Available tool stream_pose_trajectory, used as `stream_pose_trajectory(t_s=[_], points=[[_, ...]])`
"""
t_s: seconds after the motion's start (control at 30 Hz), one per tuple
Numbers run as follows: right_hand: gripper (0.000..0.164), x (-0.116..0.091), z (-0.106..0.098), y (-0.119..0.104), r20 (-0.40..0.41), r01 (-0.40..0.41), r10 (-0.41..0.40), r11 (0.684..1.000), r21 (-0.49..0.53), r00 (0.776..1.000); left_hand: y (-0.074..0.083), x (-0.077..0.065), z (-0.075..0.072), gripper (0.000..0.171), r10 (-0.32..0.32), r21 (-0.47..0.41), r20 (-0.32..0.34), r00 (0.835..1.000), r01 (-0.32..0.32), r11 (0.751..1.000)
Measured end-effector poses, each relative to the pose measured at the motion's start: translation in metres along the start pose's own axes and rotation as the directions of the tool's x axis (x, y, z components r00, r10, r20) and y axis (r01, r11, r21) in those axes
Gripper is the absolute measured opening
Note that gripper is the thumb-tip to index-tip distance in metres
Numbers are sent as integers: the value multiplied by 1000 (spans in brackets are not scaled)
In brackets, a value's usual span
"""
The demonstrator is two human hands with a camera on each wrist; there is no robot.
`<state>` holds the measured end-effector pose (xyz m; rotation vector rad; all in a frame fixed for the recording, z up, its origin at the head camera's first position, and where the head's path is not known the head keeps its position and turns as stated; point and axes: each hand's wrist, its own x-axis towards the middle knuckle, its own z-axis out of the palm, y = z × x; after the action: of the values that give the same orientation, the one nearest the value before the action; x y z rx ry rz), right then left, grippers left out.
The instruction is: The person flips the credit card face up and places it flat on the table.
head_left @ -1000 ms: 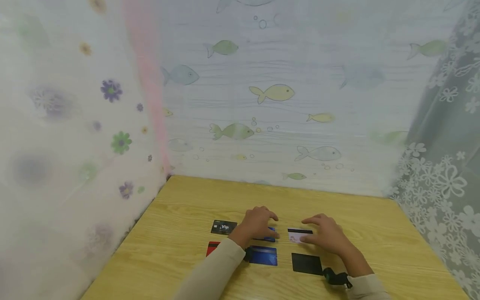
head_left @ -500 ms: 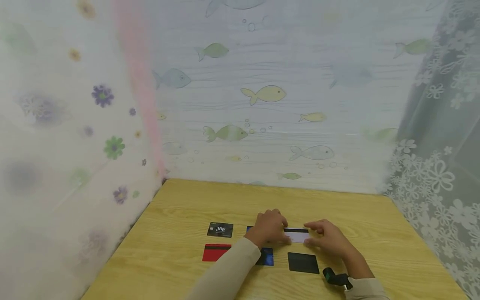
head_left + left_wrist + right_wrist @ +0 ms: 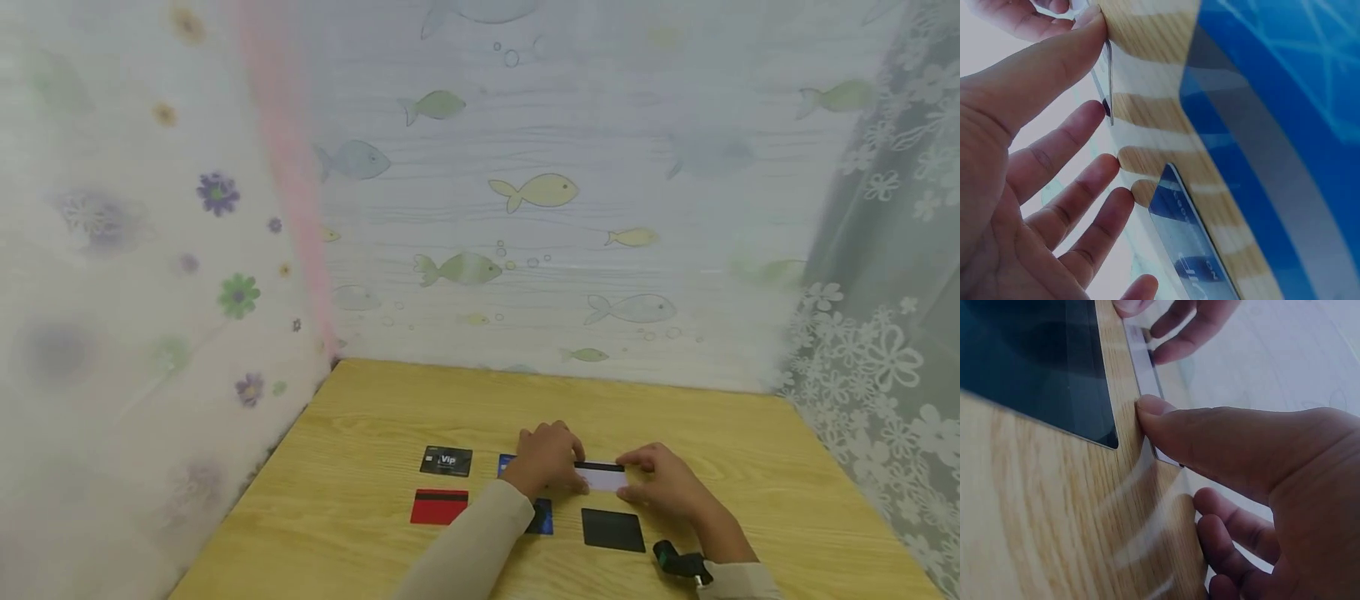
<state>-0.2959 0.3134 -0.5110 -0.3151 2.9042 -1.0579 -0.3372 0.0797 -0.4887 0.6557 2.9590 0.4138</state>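
A white card with a black stripe (image 3: 602, 478) lies on the wooden table between both hands. My left hand (image 3: 547, 457) holds its left end, thumb at the near corner and index finger at the far one; the other fingers spread over the tabletop in the left wrist view. At the right end, my right hand (image 3: 667, 483) holds the card with thumb and index finger, though the index fingertip is hidden in the right wrist view. A blue card (image 3: 506, 463) is mostly covered by the left hand. Another blue card (image 3: 543, 518) shows past the left sleeve.
A black card (image 3: 612, 530) lies nearer me, below the white one. To the left are a black "Vip" card (image 3: 447, 461) and a red card (image 3: 439, 507). Fish-patterned curtain (image 3: 547, 275) hangs behind the table (image 3: 337, 500).
My left hand has moved right, from over the blue card to the white card's left end. The right hand has settled at the card's right end. The red card is more exposed.
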Motion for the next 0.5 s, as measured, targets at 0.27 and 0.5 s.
stream_pose_trajectory(t_s=[0.27,0.5], points=[[48,-2,1,1,9,-17,16,999,30,1000,-4,1,0,34,5,-94,15,1000,-4,996],[58,-4,-3,2,20,1,-2,999,53,1000,-7,4,-6,33,7,-162,53,999,2,987]])
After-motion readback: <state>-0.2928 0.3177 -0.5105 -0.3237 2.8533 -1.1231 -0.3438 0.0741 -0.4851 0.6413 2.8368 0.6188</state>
